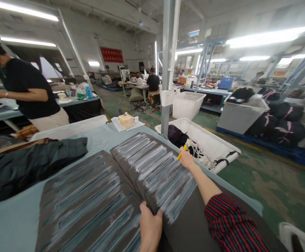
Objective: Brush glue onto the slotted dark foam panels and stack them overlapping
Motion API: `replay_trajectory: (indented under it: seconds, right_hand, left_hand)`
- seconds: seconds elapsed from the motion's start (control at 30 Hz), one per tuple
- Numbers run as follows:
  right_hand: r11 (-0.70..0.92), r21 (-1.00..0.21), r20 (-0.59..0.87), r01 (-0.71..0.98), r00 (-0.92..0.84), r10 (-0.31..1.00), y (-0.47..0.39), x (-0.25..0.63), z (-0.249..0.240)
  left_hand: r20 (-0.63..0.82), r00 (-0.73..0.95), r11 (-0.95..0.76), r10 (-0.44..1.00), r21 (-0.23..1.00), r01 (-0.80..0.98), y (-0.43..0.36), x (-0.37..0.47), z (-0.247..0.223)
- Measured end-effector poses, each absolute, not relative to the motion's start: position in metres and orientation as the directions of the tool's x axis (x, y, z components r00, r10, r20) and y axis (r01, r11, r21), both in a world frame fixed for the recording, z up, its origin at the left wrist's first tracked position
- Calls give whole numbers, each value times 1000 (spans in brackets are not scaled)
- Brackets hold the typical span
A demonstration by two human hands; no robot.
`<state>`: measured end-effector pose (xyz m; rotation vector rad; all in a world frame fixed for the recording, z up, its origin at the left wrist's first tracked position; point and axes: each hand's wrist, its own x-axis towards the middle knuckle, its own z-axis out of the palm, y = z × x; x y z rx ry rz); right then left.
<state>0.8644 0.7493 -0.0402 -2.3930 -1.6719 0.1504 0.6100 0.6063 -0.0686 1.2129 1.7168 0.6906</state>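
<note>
My right hand (186,158) is closed around a yellow-handled tool (182,152), probably a brush, whose working end I cannot make out. It is over the far right part of a dark grey slotted panel (134,171), smeared with whitish streaks around its long slots. At the near inner edge of this panel is my left hand (150,225), its fingers curled on the edge and its thumb to the right. A second slotted dark panel (89,199) with similar streaks lies to the left. Blue-grey table surface shows through the slots.
A yellowish block-like container (126,120) stands on white paper at the table's (94,140) far edge. Dark folded fabric (32,161) lies left. Beyond the right edge are a metal post (165,115) and a white bin (220,154) of scraps. A co-worker (29,87) stands left.
</note>
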Motion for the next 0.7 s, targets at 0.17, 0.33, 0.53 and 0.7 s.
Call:
replay_trajectory:
  seconds: [0.17, 0.33, 0.53, 0.7]
  right_hand:
    - [-345, -223, 66, 912, 368, 928, 765, 854, -54]
    - [-327, -312, 230, 892, 405, 885, 765, 855, -64]
    - [-226, -413, 325, 882, 375, 868, 772, 852, -65]
    - [-163, -417, 359, 894, 327, 874, 782, 849, -64]
  left_hand:
    - [-373, -101, 380, 922, 829, 409, 609, 607, -74]
    - [-366, -106, 380, 925, 862, 335, 608, 606, -69]
    - [-377, -120, 395, 918, 865, 308, 608, 607, -62]
    - [-387, -127, 407, 913, 868, 283, 613, 606, -62]
